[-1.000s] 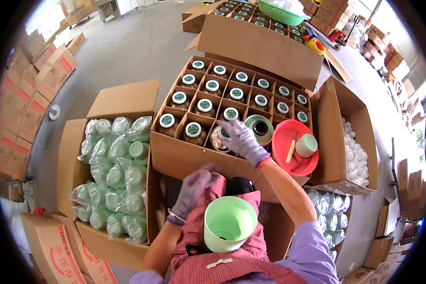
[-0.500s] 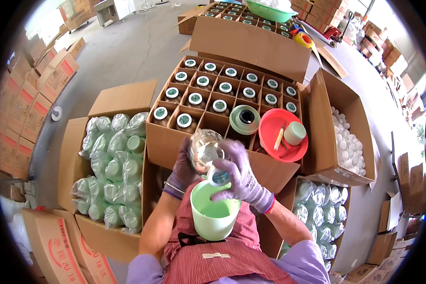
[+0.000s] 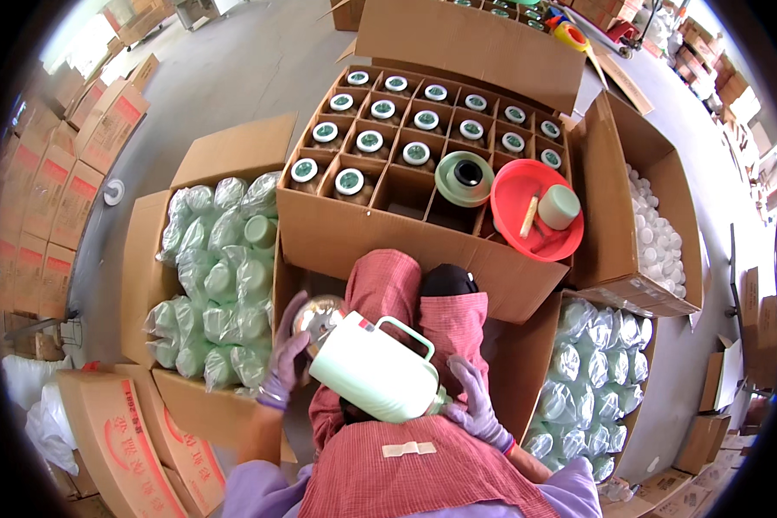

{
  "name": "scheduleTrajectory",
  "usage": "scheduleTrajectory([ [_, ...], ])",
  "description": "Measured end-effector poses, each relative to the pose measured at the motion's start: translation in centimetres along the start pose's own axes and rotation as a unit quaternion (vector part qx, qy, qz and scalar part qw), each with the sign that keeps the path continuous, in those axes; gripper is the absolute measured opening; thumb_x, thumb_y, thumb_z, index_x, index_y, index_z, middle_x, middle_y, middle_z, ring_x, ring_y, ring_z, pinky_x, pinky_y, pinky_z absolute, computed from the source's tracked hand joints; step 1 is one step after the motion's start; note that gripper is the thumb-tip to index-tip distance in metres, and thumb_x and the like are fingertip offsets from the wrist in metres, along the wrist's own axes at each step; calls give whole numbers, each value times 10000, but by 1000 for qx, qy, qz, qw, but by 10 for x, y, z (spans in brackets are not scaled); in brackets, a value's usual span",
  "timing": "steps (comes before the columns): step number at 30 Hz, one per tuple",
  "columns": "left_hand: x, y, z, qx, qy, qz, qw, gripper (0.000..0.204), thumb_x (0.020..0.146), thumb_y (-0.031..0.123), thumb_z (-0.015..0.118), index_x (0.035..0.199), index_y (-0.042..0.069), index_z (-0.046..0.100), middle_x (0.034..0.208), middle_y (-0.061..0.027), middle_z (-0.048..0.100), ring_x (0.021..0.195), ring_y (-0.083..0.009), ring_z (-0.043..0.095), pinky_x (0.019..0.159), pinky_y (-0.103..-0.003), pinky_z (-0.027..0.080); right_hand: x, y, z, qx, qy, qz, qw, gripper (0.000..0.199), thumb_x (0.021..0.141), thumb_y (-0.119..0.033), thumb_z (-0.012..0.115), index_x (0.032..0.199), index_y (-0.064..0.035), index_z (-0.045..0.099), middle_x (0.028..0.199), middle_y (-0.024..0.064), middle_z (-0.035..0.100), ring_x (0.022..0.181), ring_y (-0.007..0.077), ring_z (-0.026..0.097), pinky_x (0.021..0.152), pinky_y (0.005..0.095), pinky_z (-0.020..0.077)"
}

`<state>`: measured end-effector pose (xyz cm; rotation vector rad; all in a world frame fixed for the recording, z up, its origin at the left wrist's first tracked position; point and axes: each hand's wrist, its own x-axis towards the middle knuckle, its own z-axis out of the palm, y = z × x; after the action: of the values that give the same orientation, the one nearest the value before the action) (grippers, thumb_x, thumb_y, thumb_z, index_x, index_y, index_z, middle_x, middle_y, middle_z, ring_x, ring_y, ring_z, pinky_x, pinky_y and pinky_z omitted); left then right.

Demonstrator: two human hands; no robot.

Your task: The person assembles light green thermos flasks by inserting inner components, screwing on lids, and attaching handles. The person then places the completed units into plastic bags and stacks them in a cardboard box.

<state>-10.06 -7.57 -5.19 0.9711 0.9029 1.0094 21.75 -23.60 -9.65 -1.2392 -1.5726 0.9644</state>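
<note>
A pale green jug shell with a loop handle lies tilted across my lap, its narrow end to the lower right. From its left end sticks out a shiny silver glass liner. My gloved left hand curves around the liner's outer side, holding it. At the jug's narrow end is my gloved right hand, fingers spread, its near edge against or very close to that end. Part of the liner is hidden inside the shell.
Ahead stands a divided carton of white-rimmed bottles. On it rest a green funnel-like piece and a red bowl with a green cup. Cartons of wrapped green shells flank me. A box of white caps stands right.
The green shell was upright with its mouth up; now it is tipped over sideways. The silver liner has moved down into its left end. My right hand has moved down to the narrow end.
</note>
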Motion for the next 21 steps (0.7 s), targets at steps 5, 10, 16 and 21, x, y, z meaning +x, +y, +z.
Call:
scheduleTrajectory([
  [5, -71, -92, -25, 31, 90, 43, 995, 443, 1033, 233, 435, 1429, 35, 413, 1394, -107, 517, 1258, -224, 525, 1071, -362, 420, 40, -42, 31, 117, -3, 19, 993, 825, 980, -567, 400, 1477, 81, 276, 1482, 268, 337, 1389, 384, 353, 1155, 426, 275],
  [10, -90, -158, -90, 46, 113, -16, 992, 574, 854, -30, 686, 1381, 51, 472, 1358, -112, 569, 1210, -218, 575, 1002, -379, 491, 126, -81, 38, 404, -146, 38, 902, 1019, 822, -570, 722, 1494, 33, 249, 1500, 166, 364, 1392, 273, 358, 1152, 403, 283],
  [16, -71, -149, -107, 303, -70, 110, 944, 539, 838, -33, 710, 1339, 54, 530, 1300, -121, 617, 1188, -222, 594, 991, -376, 500, 170, -98, 39, 159, -196, -192, 948, 922, 744, -245, 852, 1463, -8, 325, 1431, 170, 433, 1341, 302, 436, 1116, 388, 342],
  [21, -42, -131, -68, 249, -134, 78, 956, 523, 841, -9, 714, 1331, 53, 542, 1283, -116, 623, 1169, -220, 600, 983, -372, 504, 177, -108, 35, 204, -189, -138, 951, 765, 772, -209, 823, 1392, -21, 415, 1357, 140, 494, 1260, 284, 502, 1067, 388, 393],
])
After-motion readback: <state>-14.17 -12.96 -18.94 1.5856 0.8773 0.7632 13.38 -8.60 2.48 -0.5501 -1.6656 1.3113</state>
